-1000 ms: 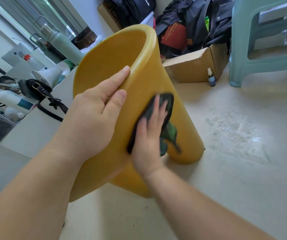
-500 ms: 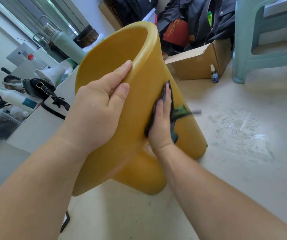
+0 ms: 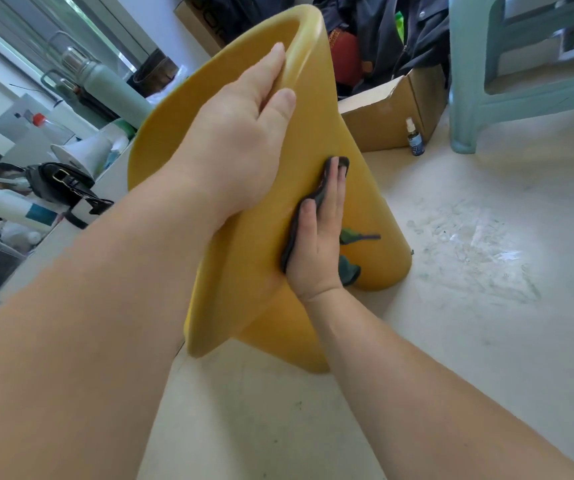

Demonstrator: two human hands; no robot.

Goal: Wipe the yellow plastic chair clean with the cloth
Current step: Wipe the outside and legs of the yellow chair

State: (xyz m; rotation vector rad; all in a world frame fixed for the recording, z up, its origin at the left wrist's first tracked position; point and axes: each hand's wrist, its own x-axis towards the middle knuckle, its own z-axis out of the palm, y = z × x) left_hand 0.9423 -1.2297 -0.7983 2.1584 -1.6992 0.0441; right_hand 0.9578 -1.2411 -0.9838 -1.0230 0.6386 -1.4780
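The yellow plastic chair [image 3: 358,206] is tipped on its side on the pale floor, its rounded legs touching the ground. My left hand [image 3: 244,140] grips the chair's upper rim, fingers curled over the edge. My right hand [image 3: 320,237] lies flat against the chair's outer side, pressing a dark green cloth [image 3: 349,268] onto the plastic. Cloth edges stick out above the fingertips and below the palm.
An open cardboard box [image 3: 389,116] and a small spray bottle [image 3: 415,138] sit just behind the chair. A teal plastic stool [image 3: 520,74] stands at the back right. A low white shelf [image 3: 53,244] at left carries a thermos, bottles and a black bag.
My right hand has slid the cloth up and along the chair's side. The left hand has shifted higher on the rim, and the chair has tilted a little.
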